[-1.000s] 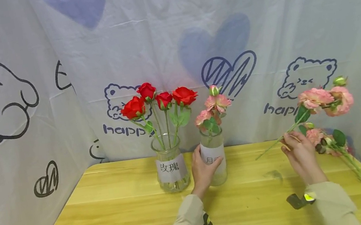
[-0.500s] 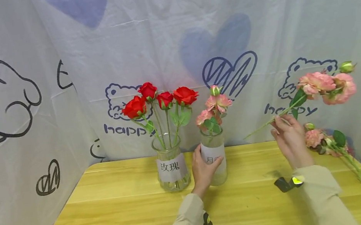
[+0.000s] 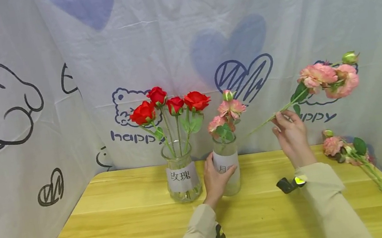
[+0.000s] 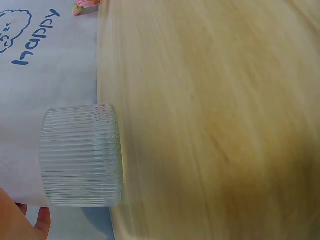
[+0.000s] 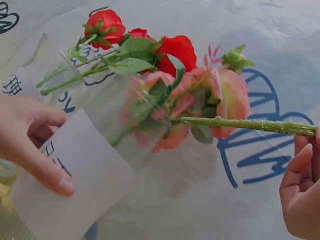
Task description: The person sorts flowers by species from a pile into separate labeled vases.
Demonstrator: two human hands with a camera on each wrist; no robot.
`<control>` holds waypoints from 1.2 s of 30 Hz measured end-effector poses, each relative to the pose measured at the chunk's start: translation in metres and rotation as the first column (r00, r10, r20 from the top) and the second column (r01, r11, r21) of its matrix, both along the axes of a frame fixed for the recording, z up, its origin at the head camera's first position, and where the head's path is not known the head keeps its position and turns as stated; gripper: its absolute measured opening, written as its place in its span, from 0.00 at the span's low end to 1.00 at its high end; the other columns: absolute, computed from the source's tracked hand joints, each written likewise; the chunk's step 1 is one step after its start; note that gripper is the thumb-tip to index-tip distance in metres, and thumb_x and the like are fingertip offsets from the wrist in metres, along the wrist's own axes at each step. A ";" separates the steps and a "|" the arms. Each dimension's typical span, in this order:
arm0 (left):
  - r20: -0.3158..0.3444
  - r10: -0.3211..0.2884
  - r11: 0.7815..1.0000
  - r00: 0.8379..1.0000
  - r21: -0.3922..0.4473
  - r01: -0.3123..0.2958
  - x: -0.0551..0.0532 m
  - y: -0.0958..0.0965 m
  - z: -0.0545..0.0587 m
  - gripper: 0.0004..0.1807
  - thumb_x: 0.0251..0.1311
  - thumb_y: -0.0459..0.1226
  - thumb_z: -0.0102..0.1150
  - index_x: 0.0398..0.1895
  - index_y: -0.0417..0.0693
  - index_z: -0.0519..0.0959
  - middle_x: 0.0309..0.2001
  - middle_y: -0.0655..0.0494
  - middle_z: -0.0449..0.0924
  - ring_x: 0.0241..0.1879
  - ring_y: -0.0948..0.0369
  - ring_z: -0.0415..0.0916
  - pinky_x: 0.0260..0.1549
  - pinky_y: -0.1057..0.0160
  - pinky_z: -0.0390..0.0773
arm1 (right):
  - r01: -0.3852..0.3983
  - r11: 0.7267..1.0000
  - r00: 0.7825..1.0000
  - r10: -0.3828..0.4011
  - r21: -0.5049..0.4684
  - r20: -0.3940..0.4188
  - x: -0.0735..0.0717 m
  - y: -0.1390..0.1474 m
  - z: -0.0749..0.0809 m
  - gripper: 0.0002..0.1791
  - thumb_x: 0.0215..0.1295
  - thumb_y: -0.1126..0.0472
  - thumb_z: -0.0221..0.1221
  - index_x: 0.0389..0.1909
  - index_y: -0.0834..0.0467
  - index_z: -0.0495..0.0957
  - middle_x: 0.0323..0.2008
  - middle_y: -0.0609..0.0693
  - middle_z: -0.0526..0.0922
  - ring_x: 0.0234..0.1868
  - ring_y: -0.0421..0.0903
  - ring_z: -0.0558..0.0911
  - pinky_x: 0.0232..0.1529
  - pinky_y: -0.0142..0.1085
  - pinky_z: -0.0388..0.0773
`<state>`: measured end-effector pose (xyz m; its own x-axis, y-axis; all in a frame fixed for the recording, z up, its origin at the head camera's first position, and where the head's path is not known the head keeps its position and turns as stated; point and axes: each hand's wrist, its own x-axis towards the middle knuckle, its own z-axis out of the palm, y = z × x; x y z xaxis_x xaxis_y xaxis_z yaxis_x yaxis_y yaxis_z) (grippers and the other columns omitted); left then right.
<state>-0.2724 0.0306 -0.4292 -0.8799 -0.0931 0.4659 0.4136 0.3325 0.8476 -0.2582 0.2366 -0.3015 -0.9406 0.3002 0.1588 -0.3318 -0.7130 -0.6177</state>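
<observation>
My left hand grips a clear glass vase with a white paper label, its thumb across the label. Pink flowers with a green bud stand in that vase. The left wrist view shows the vase's ribbed lower part. My right hand pinches the green stem of a pink flower spray, raised above the table. The spray's blooms point up to the right, and its cut end slants down toward the vase mouth. In the right wrist view the stem end overlaps the pink blooms.
Left of the held vase stands a second labelled glass vase with several red roses. More pink flowers lie at the wooden table's right edge, stems toward the front. A printed white curtain hangs behind.
My right hand has moved left and up with the pink flower spray, bringing its stem end closer to the vase. My left hand has stayed on the vase.
</observation>
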 end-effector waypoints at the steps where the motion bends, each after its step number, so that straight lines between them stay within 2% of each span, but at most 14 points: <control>1: -0.001 0.000 1.000 1.000 0.000 0.000 0.000 0.000 0.000 0.42 0.45 0.41 0.77 0.63 0.38 0.68 0.52 0.42 0.74 0.49 0.48 0.74 0.48 0.48 0.75 | 0.001 1.000 1.000 -0.001 0.003 0.003 -0.001 -0.002 0.002 0.05 0.66 0.71 0.56 0.33 0.59 0.73 0.33 0.51 0.78 0.34 0.43 0.78 0.27 0.29 0.71; 7: -0.008 0.008 1.000 1.000 -0.022 -0.008 0.000 0.002 0.000 0.41 0.45 0.42 0.77 0.62 0.38 0.68 0.52 0.43 0.74 0.49 0.48 0.74 0.48 0.48 0.75 | 0.015 0.999 1.000 -0.016 0.052 0.019 -0.007 -0.015 0.010 0.04 0.66 0.71 0.56 0.33 0.59 0.74 0.31 0.50 0.80 0.32 0.43 0.80 0.26 0.29 0.71; 10: -0.011 0.009 1.000 1.000 -0.029 -0.009 -0.001 0.002 0.000 0.42 0.45 0.42 0.77 0.63 0.38 0.68 0.52 0.43 0.74 0.49 0.48 0.74 0.48 0.48 0.75 | 0.033 0.993 0.999 -0.036 0.114 0.026 -0.010 -0.022 0.012 0.06 0.66 0.71 0.56 0.31 0.59 0.75 0.29 0.49 0.82 0.31 0.42 0.81 0.25 0.28 0.72; 15: -0.006 0.007 1.000 1.000 -0.023 -0.007 -0.001 0.002 -0.001 0.42 0.45 0.42 0.77 0.63 0.38 0.67 0.52 0.43 0.73 0.48 0.48 0.74 0.48 0.48 0.75 | 0.084 0.955 0.993 -0.103 0.284 0.053 -0.015 -0.032 0.014 0.09 0.66 0.71 0.57 0.29 0.55 0.76 0.28 0.45 0.83 0.29 0.39 0.81 0.25 0.26 0.73; 20: 0.000 0.002 1.000 1.000 -0.006 -0.002 0.000 0.001 0.000 0.42 0.45 0.42 0.77 0.63 0.38 0.68 0.52 0.43 0.74 0.49 0.48 0.74 0.48 0.48 0.75 | 0.144 0.871 0.982 -0.184 0.469 0.041 -0.020 -0.042 0.013 0.10 0.65 0.69 0.60 0.28 0.52 0.77 0.26 0.41 0.81 0.28 0.37 0.81 0.24 0.25 0.73; 25: -0.002 0.002 1.000 1.000 -0.004 -0.002 0.000 0.001 0.000 0.42 0.45 0.42 0.77 0.62 0.38 0.68 0.52 0.43 0.74 0.48 0.48 0.74 0.48 0.48 0.75 | 0.179 0.742 0.970 -0.244 0.646 0.011 -0.022 -0.049 0.015 0.03 0.64 0.65 0.62 0.36 0.58 0.77 0.27 0.38 0.82 0.28 0.35 0.81 0.24 0.26 0.74; 28: -0.006 -0.003 1.000 1.000 -0.008 0.003 0.000 0.000 0.000 0.42 0.46 0.42 0.76 0.63 0.39 0.67 0.52 0.43 0.74 0.48 0.48 0.74 0.47 0.48 0.75 | 0.195 0.661 0.965 -0.263 0.724 -0.020 -0.023 -0.053 0.018 0.10 0.64 0.62 0.63 0.42 0.64 0.77 0.30 0.38 0.82 0.30 0.35 0.81 0.25 0.27 0.74; 32: -0.017 -0.007 1.000 1.000 -0.014 0.007 0.000 0.000 -0.001 0.41 0.47 0.43 0.76 0.63 0.39 0.67 0.51 0.44 0.73 0.47 0.49 0.74 0.45 0.49 0.76 | 0.216 0.572 0.958 -0.281 0.791 -0.059 -0.023 -0.057 0.022 0.15 0.65 0.61 0.63 0.45 0.67 0.78 0.34 0.44 0.82 0.31 0.37 0.81 0.25 0.27 0.73; 36: -0.022 -0.003 1.000 1.000 -0.014 0.003 -0.002 0.000 -0.002 0.41 0.47 0.43 0.76 0.63 0.39 0.67 0.51 0.43 0.74 0.46 0.49 0.74 0.45 0.49 0.76 | 0.219 0.508 0.955 -0.287 0.833 -0.076 -0.023 -0.060 0.023 0.15 0.65 0.61 0.63 0.46 0.68 0.79 0.37 0.54 0.83 0.31 0.38 0.81 0.26 0.28 0.74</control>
